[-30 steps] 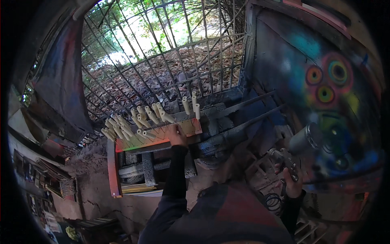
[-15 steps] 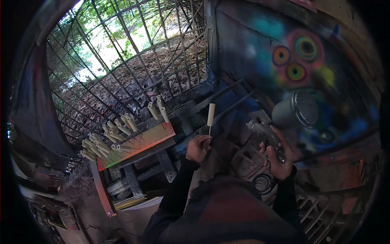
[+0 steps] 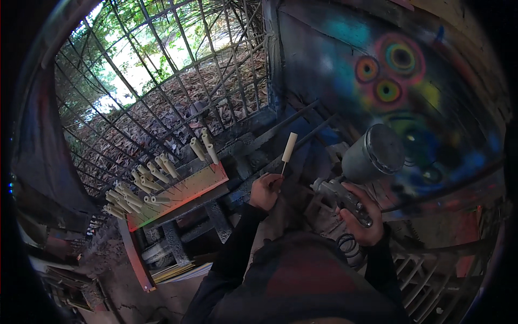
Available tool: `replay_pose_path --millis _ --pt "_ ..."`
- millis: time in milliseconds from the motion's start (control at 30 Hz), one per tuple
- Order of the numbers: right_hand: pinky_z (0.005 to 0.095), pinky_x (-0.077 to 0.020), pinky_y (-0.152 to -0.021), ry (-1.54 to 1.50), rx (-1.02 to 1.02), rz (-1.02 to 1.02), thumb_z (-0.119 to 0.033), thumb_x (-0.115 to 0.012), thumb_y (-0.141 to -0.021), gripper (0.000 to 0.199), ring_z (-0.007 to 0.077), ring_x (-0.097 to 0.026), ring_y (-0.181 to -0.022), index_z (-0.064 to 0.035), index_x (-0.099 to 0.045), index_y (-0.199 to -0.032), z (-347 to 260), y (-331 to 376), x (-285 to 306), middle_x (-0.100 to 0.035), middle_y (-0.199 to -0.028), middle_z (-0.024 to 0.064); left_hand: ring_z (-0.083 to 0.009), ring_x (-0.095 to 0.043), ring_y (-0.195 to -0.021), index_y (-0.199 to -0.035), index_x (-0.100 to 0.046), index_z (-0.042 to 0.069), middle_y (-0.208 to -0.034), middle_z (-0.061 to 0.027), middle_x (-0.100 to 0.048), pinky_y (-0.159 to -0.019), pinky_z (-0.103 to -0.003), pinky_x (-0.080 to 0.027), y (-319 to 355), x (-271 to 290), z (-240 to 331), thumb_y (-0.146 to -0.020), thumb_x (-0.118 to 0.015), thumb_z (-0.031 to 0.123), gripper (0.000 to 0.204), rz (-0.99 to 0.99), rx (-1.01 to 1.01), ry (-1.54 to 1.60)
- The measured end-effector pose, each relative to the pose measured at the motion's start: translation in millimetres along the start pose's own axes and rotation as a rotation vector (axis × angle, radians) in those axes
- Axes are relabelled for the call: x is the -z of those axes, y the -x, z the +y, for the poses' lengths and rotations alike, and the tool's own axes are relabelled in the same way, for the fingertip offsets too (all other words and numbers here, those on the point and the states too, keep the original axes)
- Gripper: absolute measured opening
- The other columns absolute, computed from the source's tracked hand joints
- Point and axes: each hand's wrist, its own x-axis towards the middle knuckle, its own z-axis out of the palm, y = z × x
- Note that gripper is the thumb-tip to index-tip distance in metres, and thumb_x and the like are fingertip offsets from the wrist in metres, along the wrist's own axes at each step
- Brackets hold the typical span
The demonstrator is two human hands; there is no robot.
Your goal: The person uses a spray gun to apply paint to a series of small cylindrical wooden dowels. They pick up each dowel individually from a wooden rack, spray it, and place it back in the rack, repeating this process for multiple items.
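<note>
My left hand (image 3: 265,191) pinches a thin pin that carries a small cream-coloured cylinder (image 3: 290,147), held upright in front of me. My right hand (image 3: 360,216) grips a grey spray gun (image 3: 350,186) with a round metal cup (image 3: 374,153) on top, just right of the cylinder. To the left, a board (image 3: 181,197) streaked with orange and green paint holds several more cream cylinders (image 3: 154,175) standing on pins.
A paint-stained wall (image 3: 388,81) with coloured rings rises ahead on the right. A metal grid window (image 3: 162,81) looks out on leaf litter and greenery. Dark metal bars (image 3: 294,121) cross below it. A coiled hose (image 3: 348,245) hangs under the gun.
My left hand took one cylinder off the board and brought it right, toward the spray gun. My right hand rose into view with the gun and holds it closer to the cylinder.
</note>
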Motion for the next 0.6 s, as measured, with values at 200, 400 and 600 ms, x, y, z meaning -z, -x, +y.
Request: replay_pose_path --millis 200,400,600 --pt "0.0256 -0.0477 -0.069 0.051 0.073 0.132 -0.002 -0.061 -0.085 0.050 0.0096 -0.058 -0.073 -0.0034 -0.048 -0.134 -5 -14 -8 -0.063 -0.086 0.0053 -0.0135 -0.062 -0.062 -0.099 -0.067 -0.002 -0.076 -0.0073 -0.060 -0.058 -0.027 -0.047 6 2 -5 -0.090 -0.060 0.008 0.015 0.006 0.029 0.030" --pt "0.0254 -0.0473 -0.068 0.051 0.113 0.150 0.000 -0.061 -0.085 0.049 0.0101 -0.058 -0.072 -0.0019 -0.048 -0.132 -6 -18 -7 -0.063 -0.085 0.0057 -0.0134 -0.061 -0.062 -0.098 -0.067 -0.001 -0.074 -0.0062 -0.060 -0.058 -0.027 -0.047 9 4 -6 -0.090 -0.062 0.009 0.014 0.026 0.041 0.029" --pt "0.0251 -0.0476 -0.071 0.055 0.039 0.020 -0.001 -0.062 -0.085 0.049 0.0095 -0.059 -0.077 -0.0031 -0.049 -0.132 -2 -8 -10 -0.064 -0.090 0.0061 -0.0140 -0.062 -0.063 -0.094 -0.068 -0.001 -0.073 -0.0071 -0.061 -0.058 -0.028 -0.047 6 9 2 -0.088 -0.063 0.009 0.013 0.054 0.061 0.024"
